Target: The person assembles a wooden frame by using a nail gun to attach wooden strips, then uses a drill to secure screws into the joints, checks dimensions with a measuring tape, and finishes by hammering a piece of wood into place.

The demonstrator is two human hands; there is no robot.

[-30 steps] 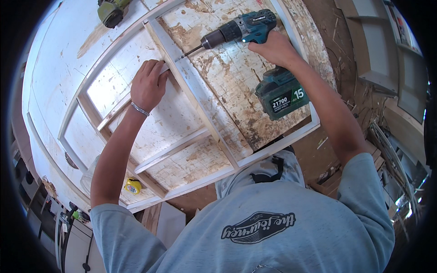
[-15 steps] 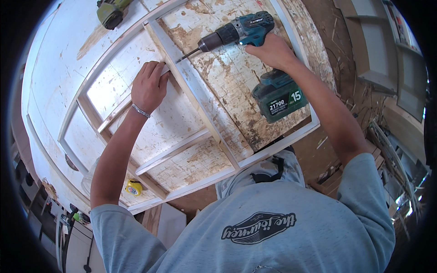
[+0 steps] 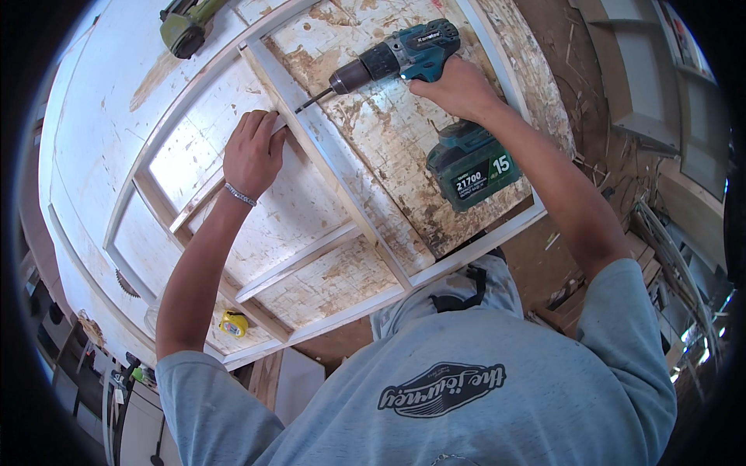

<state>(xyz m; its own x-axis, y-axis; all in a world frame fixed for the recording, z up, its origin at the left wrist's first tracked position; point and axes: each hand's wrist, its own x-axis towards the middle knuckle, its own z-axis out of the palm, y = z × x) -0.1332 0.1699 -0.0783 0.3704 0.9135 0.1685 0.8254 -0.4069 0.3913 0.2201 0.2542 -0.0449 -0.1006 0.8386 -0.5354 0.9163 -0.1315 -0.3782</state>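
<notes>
**Drill bit on the frame rail, left hand steadying**

Looking down from the head camera, I see the grey shirt (image 3: 466, 388) nearest me, filling the lower edge, with both forearms reaching up and away from it. My left arm runs up from the lower left, nearly straight, a thin bracelet (image 3: 240, 194) at the wrist. The left hand (image 3: 252, 151) lies palm down on the white wooden frame (image 3: 311, 147), fingers curled over the edge of a slat; it presses there rather than clasping anything. My right arm comes in from the lower right, elbow bent, and the right hand (image 3: 458, 87) is clenched around the grip of the teal cordless drill (image 3: 404, 58), whose battery pack (image 3: 470, 165) hangs just below the wrist. The drill points left, its bit touching the frame's diagonal rail just beside the left fingertips. The frame lies flat on a scuffed, paint-worn board (image 3: 404, 140). A yellow tape measure (image 3: 233, 322) sits near the board's lower edge. Farthest off, at the top left, a green power tool (image 3: 185, 29) rests on the white surface.
</notes>
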